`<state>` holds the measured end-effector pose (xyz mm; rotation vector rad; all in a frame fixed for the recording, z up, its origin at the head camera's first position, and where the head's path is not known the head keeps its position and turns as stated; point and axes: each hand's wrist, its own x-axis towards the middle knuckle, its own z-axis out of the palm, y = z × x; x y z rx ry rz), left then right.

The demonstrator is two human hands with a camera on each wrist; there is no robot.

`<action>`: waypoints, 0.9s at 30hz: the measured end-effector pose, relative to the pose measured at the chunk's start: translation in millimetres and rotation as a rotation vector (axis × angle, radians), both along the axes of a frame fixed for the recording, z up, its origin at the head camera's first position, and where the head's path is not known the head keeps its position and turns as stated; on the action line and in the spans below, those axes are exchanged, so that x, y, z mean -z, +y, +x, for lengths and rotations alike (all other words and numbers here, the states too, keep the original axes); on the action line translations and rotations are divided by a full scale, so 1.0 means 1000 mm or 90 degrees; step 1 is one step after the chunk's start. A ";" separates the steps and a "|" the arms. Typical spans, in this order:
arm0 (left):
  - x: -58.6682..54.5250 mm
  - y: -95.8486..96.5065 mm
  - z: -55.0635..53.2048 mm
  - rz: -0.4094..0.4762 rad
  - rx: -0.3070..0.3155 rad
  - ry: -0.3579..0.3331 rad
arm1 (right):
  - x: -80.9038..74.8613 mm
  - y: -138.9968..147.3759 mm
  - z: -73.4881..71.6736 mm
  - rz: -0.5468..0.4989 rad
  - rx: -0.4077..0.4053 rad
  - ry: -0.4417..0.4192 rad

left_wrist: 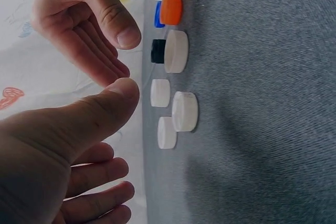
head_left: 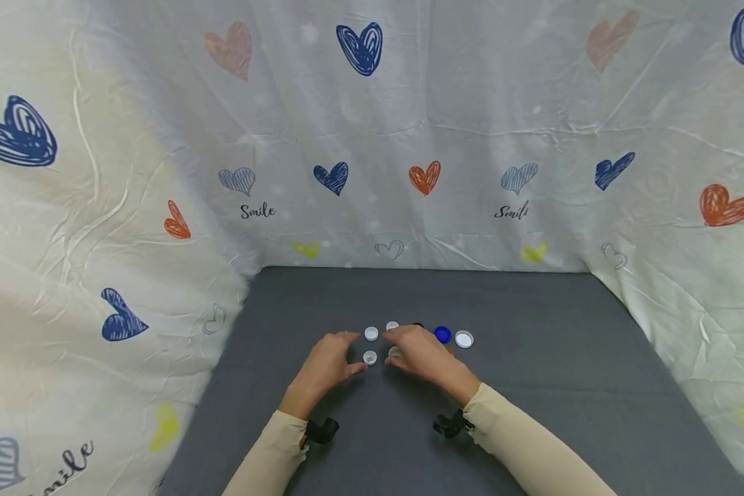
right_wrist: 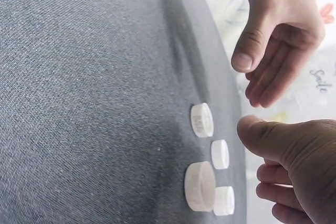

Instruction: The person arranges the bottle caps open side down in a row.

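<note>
Several bottle caps lie on the grey tabletop. My left hand [head_left: 327,364] hovers left of a white cap [head_left: 370,357] and another white cap [head_left: 370,333], thumb and fingers apart and holding nothing. My right hand [head_left: 426,357], also with nothing in its grasp, is held over the row and partly hides a wide whitish cap [right_wrist: 200,186] and a smaller white cap [right_wrist: 224,201]. Behind that hand, a black cap [left_wrist: 158,51] and two orange caps, one an orange cap [left_wrist: 171,10], are mostly covered in the head view. To its right lie a blue cap [head_left: 443,335] and a white cap [head_left: 463,339].
The grey cloth-covered table [head_left: 552,358] stretches out on both sides of the caps. A white curtain [head_left: 384,124] printed with hearts hangs behind it and along its sides. Dark wrist cameras, such as the left camera [head_left: 322,431], sit at both cuffs.
</note>
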<state>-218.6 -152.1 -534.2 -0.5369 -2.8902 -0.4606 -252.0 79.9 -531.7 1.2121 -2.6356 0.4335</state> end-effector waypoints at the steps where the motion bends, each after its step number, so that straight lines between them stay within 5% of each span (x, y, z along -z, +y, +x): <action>1: 0.001 0.000 0.000 0.001 0.000 -0.001 | 0.001 -0.001 -0.001 -0.002 -0.001 -0.004; 27: 0.022 0.006 -0.007 0.007 0.010 -0.009 | 0.029 -0.022 0.000 0.022 0.012 0.049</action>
